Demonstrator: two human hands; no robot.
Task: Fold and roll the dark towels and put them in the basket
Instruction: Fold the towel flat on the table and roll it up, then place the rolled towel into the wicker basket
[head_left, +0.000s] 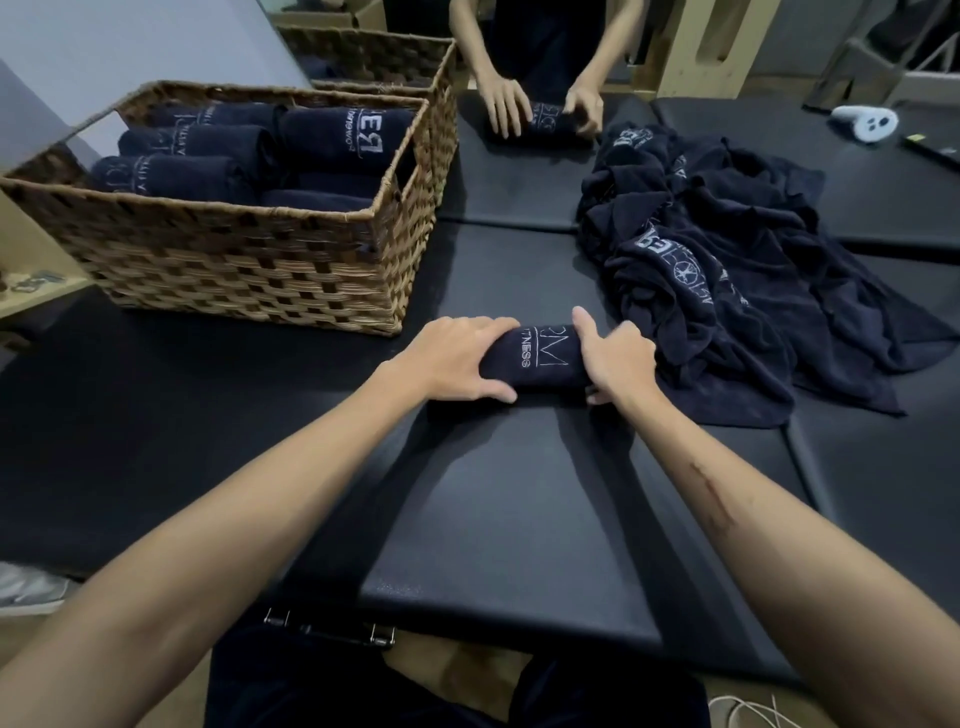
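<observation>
Head view: rolled dark towel (545, 358) on black worktop (493, 509), just beside wicker basket (249, 270). Left hand (457, 358) and right hand (613, 358) grip its ends. Advice: keep roll tight, logo outward, lift level.

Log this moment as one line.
step: rolling | hands: left hand, right hand grip rolled towel | wicker basket: partly filled | towel pile: unfolded
</observation>
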